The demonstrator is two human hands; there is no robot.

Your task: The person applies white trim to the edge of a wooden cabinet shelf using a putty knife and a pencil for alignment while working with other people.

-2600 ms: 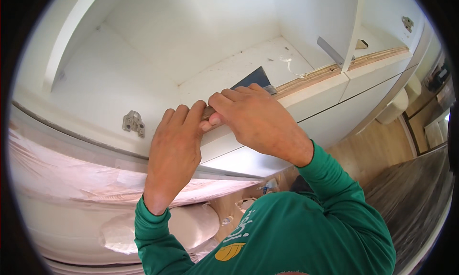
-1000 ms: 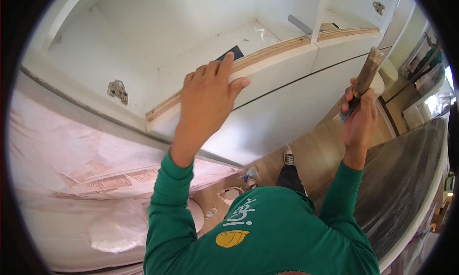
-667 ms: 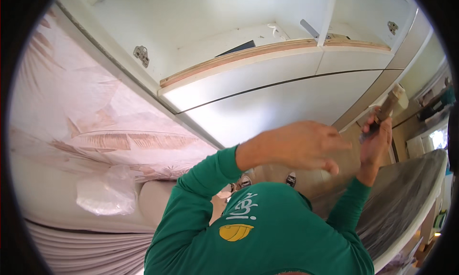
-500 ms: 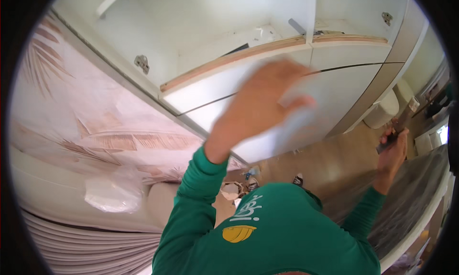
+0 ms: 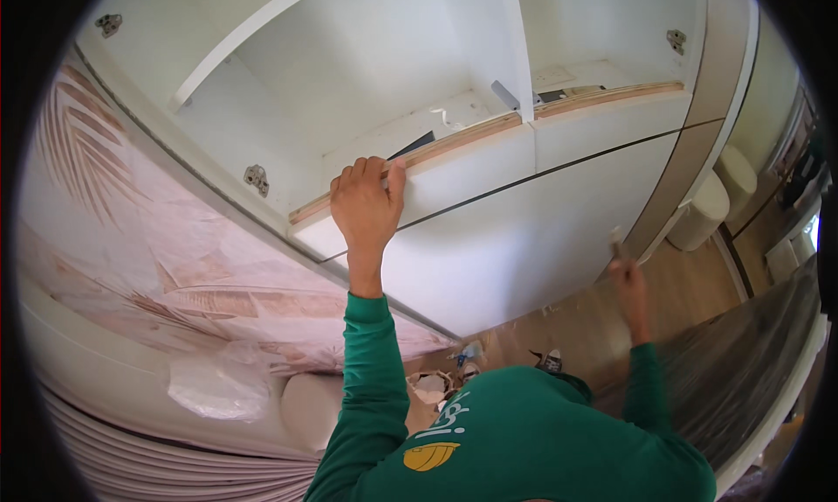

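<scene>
At 9 o'clock a leaf-patterned pink covering (image 5: 166,257) fills the side, and toward 10 a metal hinge (image 5: 256,180) sits inside the cabinet. Just off centre at 10 o'clock is the left hand (image 5: 362,203); half a second ago it was a blur across the cabinet front, and now it has settled on the raw wooden edge (image 5: 463,139), fingers curled over the top; I cannot tell how hard they press. That edge runs from 10 to 2 o'clock. At 12, just behind it, lies a dark flat piece (image 5: 413,144); at 1, a grey strip (image 5: 504,94) leans near the divider. Between 3 and 4, before the white front panel (image 5: 532,227), the right hand (image 5: 629,285) is clenched round a short tool (image 5: 616,242). Both are smeared by motion, nearer the cabinet than before. The left seems to brace the edge, which I judge leaves the right to wield the tool.
</scene>
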